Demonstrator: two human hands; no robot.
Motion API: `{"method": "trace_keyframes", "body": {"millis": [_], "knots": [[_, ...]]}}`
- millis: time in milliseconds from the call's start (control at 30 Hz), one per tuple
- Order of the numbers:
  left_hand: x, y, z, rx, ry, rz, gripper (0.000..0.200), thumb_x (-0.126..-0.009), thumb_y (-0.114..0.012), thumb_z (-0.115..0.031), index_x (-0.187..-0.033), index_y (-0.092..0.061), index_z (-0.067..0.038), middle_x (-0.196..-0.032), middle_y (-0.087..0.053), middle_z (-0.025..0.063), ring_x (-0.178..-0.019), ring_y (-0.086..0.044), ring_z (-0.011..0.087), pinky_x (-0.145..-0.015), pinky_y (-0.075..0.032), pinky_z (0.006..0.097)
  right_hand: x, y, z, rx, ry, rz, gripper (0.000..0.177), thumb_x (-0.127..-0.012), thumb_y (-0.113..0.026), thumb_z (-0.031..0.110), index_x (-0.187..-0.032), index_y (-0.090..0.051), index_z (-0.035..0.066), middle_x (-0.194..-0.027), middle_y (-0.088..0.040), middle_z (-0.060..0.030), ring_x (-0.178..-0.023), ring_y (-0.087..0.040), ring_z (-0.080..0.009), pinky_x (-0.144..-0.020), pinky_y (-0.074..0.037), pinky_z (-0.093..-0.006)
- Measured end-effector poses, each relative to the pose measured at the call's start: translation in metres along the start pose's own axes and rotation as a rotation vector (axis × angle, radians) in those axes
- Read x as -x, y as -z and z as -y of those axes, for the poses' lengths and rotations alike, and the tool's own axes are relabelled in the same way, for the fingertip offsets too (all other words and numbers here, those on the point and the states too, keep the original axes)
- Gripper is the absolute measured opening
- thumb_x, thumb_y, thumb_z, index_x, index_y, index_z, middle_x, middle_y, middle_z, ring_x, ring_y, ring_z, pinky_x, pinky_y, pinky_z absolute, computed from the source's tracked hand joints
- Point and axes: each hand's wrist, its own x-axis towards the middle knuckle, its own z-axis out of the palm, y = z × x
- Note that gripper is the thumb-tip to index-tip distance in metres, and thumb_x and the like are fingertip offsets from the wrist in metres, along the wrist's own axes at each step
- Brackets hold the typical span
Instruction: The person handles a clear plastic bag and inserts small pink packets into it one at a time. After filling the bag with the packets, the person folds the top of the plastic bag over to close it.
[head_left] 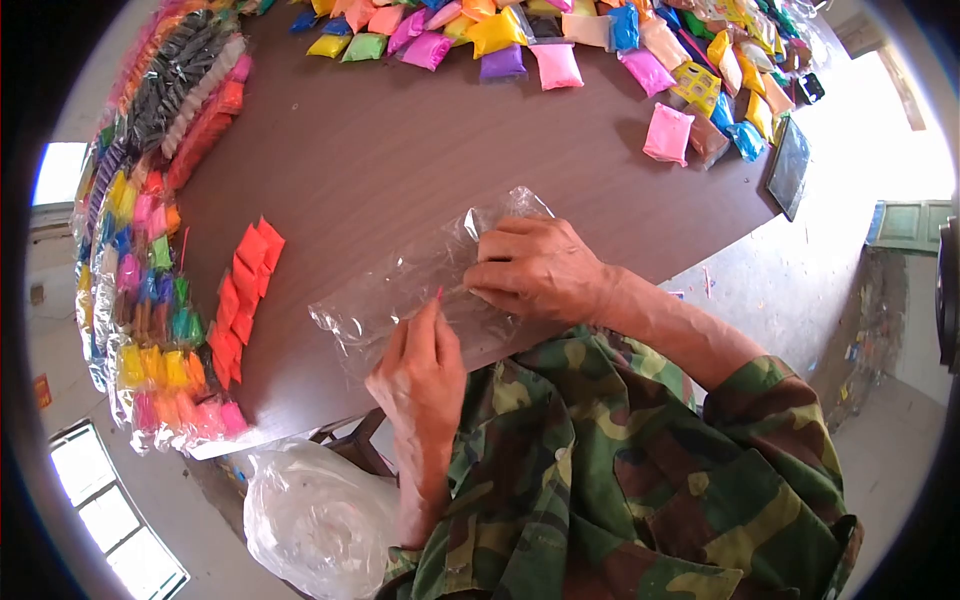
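Clear plastic bag [400,295] lying flat at frame centre on the table [400,150], apparently empty. The right hand [540,270] presses its upper end down with fingers bent; whether they pinch the film cannot be told. The left hand [425,375] fingers are closed on a thin red sliver [438,296] at the bag. Red packets [245,290] lie in a row at left, loose coloured packets [555,60] along the top, and filled bags [150,300] at the far left. Judged stage: early, with filling not begun.
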Motion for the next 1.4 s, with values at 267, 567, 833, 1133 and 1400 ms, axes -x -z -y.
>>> {"method": "trace_keyframes", "body": {"millis": [267,567,833,1133,1400], "knots": [[0.013,-0.018,0.003,-0.029,-0.076,-0.017,0.018,-0.095,-0.074,-0.008,-0.112,-0.080,-0.012,-0.085,-0.073,0.0088,-0.067,-0.072,0.0332,-0.058,-0.056,0.0422,-0.007,0.000,0.010,0.040,-0.142,0.055,0.015,-0.087,-0.076,0.018,-0.082,-0.067,0.008,-0.083,-0.065,-0.0080,-0.084,-0.069,-0.0314,-0.072,-0.055,-0.0454],[0.002,-0.008,0.015,-0.130,-0.076,0.012,0.018,-0.096,-0.071,-0.009,-0.112,-0.078,-0.013,-0.087,-0.072,0.0087,-0.067,-0.072,0.0348,-0.058,-0.056,0.0466,-0.009,0.000,0.012,0.036,-0.180,0.060,0.018,-0.088,-0.076,0.019,-0.077,-0.066,0.007,-0.083,-0.066,-0.0085,-0.084,-0.069,-0.0319,-0.074,-0.056,-0.0457],[-0.002,-0.006,0.009,-0.158,-0.095,0.087,0.017,-0.095,-0.070,-0.010,-0.111,-0.078,-0.011,-0.090,-0.073,0.0094,-0.069,-0.072,0.0357,-0.060,-0.057,0.0462,-0.005,-0.002,0.007,0.005,-0.149,0.017,0.013,-0.086,-0.078,0.019,-0.084,-0.067,0.012,-0.083,-0.064,-0.0039,-0.081,-0.066,-0.0293,-0.068,-0.054,-0.0442],[0.000,0.014,0.013,0.033,0.003,0.017,0.014,-0.095,-0.075,-0.007,-0.108,-0.079,-0.010,-0.089,-0.077,0.0125,-0.072,-0.075,0.0349,-0.062,-0.057,0.0435,0.003,-0.002,0.001,-0.028,-0.034,-0.001,0.016,-0.082,-0.083,0.019,-0.095,-0.073,0.018,-0.089,-0.063,0.0015,-0.086,-0.065,-0.0242,-0.071,-0.053,-0.0411],[0.018,0.006,0.000,0.033,0.038,0.043,0.016,-0.094,-0.074,-0.002,-0.109,-0.079,-0.004,-0.090,-0.077,0.0166,-0.074,-0.076,0.0343,-0.066,-0.058,0.0424,0.004,0.002,0.001,0.083,0.110,0.109,0.024,-0.081,-0.081,0.020,-0.103,-0.073,0.020,-0.095,-0.059,0.0005,-0.089,-0.063,-0.0225,-0.077,-0.051,-0.0405]]}}
